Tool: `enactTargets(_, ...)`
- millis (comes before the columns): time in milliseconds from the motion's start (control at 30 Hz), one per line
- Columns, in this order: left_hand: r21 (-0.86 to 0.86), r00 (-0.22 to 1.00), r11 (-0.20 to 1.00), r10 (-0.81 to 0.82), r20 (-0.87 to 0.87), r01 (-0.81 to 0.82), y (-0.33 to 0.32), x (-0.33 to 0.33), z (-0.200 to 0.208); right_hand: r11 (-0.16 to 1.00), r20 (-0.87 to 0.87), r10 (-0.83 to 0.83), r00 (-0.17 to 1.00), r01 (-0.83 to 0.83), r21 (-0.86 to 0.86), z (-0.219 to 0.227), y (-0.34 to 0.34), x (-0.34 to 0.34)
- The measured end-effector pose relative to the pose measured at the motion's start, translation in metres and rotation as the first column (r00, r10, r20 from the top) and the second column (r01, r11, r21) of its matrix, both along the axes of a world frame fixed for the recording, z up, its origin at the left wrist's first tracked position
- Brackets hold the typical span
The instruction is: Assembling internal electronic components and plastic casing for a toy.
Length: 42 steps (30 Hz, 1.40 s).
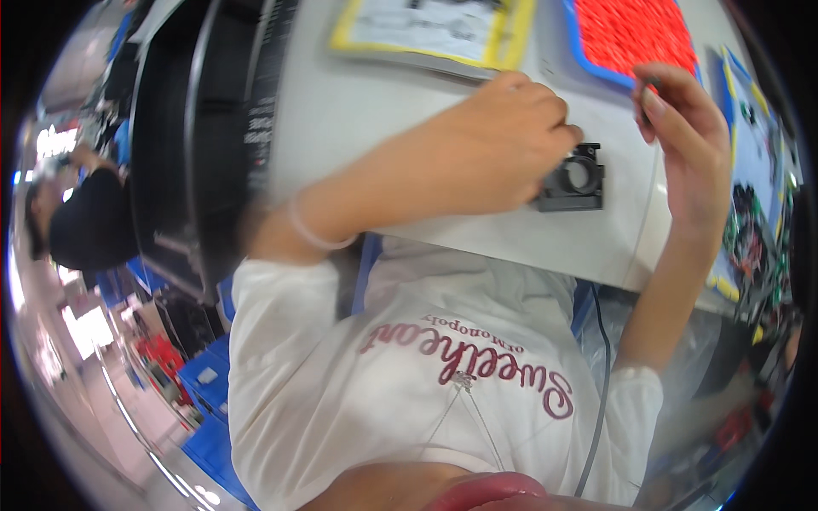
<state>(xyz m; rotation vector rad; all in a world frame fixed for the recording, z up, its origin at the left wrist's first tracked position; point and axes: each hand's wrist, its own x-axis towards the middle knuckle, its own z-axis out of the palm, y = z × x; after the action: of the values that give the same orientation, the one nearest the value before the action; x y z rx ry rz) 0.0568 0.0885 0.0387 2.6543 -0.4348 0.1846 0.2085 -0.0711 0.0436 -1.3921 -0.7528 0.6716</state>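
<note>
Left hand (509, 143) at round-holed black block (573, 199), grip unclear; right hand (688, 128) pinches small dark piece (652, 83).

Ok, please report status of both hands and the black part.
Left hand at black holed part, partly covering it. Right hand pinching small dark piece. Blue tray of red pieces just beyond.

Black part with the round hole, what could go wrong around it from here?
The small dark piece in your right hand is near the blue tray; if dropped, it might get lost among the red pieces. Your left hand is close beside the black part, so a nudge could shift it.
</note>
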Motion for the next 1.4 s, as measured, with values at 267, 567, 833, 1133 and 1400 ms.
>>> enactTargets(267, -0.221, 0.940, 0.923, 0.269, -0.212, -0.314, -0.007, -0.002, -0.001, 0.968, -0.214, 0.047, 0.976, 0.009, 0.252, -0.008, -0.006, -0.004)
enactTargets(567, -0.773, 0.923, 0.506, 0.232, -0.306, -0.383, -0.009, 0.012, -0.021, 0.914, 0.325, -0.160, 0.932, 0.015, 0.406, -0.012, 0.007, -0.033)
enactTargets(833, -0.849, 0.872, -0.290, -0.362, -0.330, -0.442, -0.005, 0.021, -0.022, 0.916, 0.490, -0.221, 0.843, 0.007, 0.401, -0.006, 0.007, -0.042)
enactTargets(1133, -0.748, 0.841, -0.466, -0.492, -0.225, -0.472, -0.015, 0.013, -0.005, 0.922, 0.475, -0.168, 0.864, -0.033, 0.386, -0.004, 0.010, -0.050)
enactTargets(1400, -0.741, 0.940, -0.579, -0.232, -0.250, -0.340, 0.011, 0.019, -0.008, 0.919, -0.027, -0.263, 0.964, 0.259, 0.296, -0.004, 0.007, -0.035)
